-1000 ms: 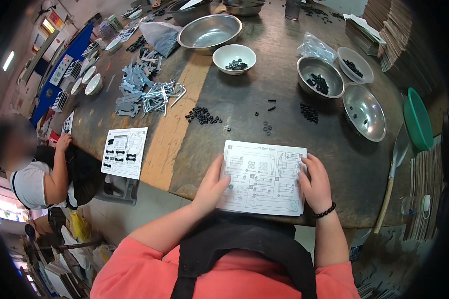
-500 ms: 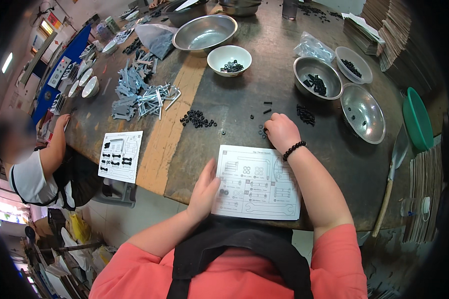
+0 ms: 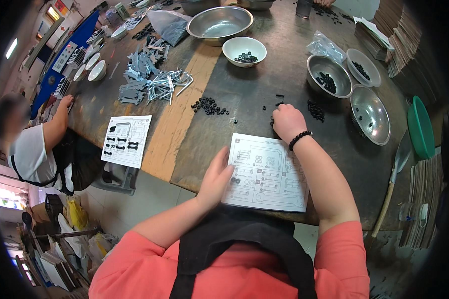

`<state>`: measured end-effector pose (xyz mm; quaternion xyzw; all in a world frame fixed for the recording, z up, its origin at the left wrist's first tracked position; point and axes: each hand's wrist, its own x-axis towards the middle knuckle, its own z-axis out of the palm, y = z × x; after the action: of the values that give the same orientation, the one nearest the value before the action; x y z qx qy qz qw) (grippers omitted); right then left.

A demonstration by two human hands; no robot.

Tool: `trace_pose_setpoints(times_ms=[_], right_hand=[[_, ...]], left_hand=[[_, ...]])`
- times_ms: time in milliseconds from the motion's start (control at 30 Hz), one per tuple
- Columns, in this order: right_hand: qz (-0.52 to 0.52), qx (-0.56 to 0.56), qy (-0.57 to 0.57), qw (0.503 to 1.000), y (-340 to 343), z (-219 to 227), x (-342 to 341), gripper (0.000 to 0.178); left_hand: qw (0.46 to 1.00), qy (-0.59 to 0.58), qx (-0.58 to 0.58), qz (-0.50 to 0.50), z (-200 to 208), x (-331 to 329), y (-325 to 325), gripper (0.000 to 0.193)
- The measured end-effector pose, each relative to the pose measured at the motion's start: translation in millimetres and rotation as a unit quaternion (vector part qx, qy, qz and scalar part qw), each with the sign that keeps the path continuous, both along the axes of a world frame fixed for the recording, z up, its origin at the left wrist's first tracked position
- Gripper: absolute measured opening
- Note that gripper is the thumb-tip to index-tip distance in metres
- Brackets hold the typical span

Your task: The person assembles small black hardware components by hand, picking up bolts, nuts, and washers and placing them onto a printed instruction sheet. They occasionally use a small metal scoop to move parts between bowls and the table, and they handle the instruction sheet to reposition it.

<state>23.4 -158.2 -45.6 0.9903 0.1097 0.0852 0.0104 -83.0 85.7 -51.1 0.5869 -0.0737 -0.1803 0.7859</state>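
My left hand (image 3: pixel 217 179) grips the left edge of a printed card (image 3: pixel 269 192) with line drawings of hardware, the thumb over its edge. The card lies at the table's front edge. Beyond the card, my right hand (image 3: pixel 289 122) is closed with its fingertips down by the tabletop; what they hold, if anything, is hidden. Right beside the fingertips lie a short black bolt (image 3: pixel 280 95) and another dark bolt partly covered by the hand. A small black nut (image 3: pixel 264 107) sits just to the left. To the right is a pile of black bolts (image 3: pixel 315 110).
Black nuts (image 3: pixel 209 106) lie heaped left of centre, with hex keys (image 3: pixel 168 84) and flat wrenches (image 3: pixel 137 74) beyond. A white bowl (image 3: pixel 244 46) and steel bowls (image 3: pixel 329 65) hold small black parts. A co-worker (image 3: pixel 32 144) sits at left near another card (image 3: pixel 127 162).
The whole view has shifted, so the table's contents appear further right and higher. My right hand has moved slightly away from me toward the loose bolts. My left hand stays at the card.
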Motion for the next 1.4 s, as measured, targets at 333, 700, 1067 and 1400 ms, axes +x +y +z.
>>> trace_pose_setpoints(times_ms=[333, 700, 1067, 1400], right_hand=[[0.087, 0.268, 0.092, 0.955, 70, 29, -123, 0.009], [0.028, 0.266, 0.052, 0.962, 66, 26, -156, 0.01], [0.051, 0.242, 0.021, 0.969, 65, 19, -169, 0.022], [0.041, 0.27, 0.002, 0.962, 61, 18, -174, 0.022]], left_hand=[[0.985, -0.085, 0.146, 0.032, -4, -4, 23, 0.053], [0.811, -0.451, 0.371, -0.015, 27, -7, 23, 0.027], [0.674, -0.564, 0.475, -0.044, 24, -13, 14, 0.027], [0.722, -0.532, 0.441, -0.033, 24, -10, 15, 0.029]])
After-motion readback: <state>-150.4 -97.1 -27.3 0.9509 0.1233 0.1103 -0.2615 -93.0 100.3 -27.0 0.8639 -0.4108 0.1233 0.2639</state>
